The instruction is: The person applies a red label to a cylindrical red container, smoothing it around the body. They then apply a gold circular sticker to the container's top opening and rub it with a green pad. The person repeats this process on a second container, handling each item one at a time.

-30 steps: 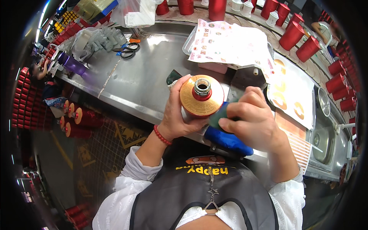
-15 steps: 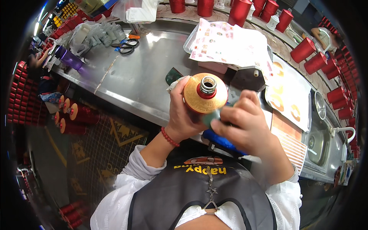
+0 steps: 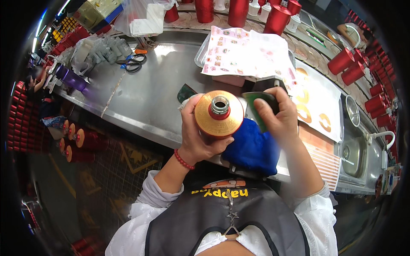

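A red bottle [image 3: 207,116] with a gold shoulder and an uncapped glass mouth is tilted toward me. My left hand [image 3: 192,138] wraps around its side, a red bead bracelet at the wrist. Pinched in my right hand [image 3: 282,114] is a dark green flat scraper [image 3: 259,109], held apart from the bottle on its right. A bit of white cloth [image 3: 185,103] shows by my left fingers, close to another dark green flat piece [image 3: 186,92]. Below my right hand lies a bundled blue cloth [image 3: 253,147] at the bench edge.
Scissors [image 3: 133,64] and a purple bottle [image 3: 70,79] lie left on the steel bench [image 3: 149,94]. Ahead is a printed paper sheet [image 3: 243,51] on a tray; a sheet of gold ring labels [image 3: 329,106] lies right, before a sink [image 3: 354,158]. Red bottles [image 3: 277,19] line a curved conveyor.
My right hand, with the scraper, has moved off the bottle's side, up and to the right. My left hand and the bottle have shifted slightly left and down, uncovering the blue cloth.
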A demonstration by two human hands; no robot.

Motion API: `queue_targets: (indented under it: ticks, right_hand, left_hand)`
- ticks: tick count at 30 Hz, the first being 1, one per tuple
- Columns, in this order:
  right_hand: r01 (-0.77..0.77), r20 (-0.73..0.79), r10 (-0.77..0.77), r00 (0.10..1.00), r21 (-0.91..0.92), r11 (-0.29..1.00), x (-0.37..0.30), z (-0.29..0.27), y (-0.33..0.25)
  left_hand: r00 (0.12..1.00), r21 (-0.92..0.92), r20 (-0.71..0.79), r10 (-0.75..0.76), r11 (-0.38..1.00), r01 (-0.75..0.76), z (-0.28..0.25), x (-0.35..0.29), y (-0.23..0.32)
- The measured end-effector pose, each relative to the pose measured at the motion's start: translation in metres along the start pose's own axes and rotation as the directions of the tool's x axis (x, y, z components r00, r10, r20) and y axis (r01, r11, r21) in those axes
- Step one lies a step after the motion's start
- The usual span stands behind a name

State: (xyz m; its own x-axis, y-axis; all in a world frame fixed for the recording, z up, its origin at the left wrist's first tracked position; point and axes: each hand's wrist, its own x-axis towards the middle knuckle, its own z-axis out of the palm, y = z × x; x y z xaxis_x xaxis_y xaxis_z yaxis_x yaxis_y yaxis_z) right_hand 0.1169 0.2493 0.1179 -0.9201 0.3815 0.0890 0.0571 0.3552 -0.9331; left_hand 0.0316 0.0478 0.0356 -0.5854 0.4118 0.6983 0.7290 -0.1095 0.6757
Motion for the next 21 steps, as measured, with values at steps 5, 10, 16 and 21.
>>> queue_targets:
  ticks: [5, 10, 16, 21]
  right_hand:
    - [0.314, 0.025, -0.317, 0.948, 0.087, 0.945, 0.023, 0.012, 0.008]
    - [0.021, 0.209, -0.095, 0.973, 0.328, 0.944, 0.029, 0.012, -0.015]
    - [0.014, 0.244, -0.065, 0.968, 0.203, 0.979, 0.030, 0.017, -0.011]
    - [0.035, 0.201, -0.081, 0.976, 0.222, 0.974, 0.029, 0.019, -0.008]
  left_hand:
    - [0.992, -0.001, 0.129, 0.012, 1.000, -0.012, -0.014, 0.001, -0.011]
    - [0.998, -0.136, 0.059, -0.028, 0.990, 0.035, -0.013, -0.009, -0.006]
    - [0.934, 0.588, -0.010, 0.356, 0.758, -0.282, -0.006, -0.025, 0.016]
    - [0.896, 0.693, 0.053, 0.441, 0.629, -0.351, 0.011, -0.032, 0.033]
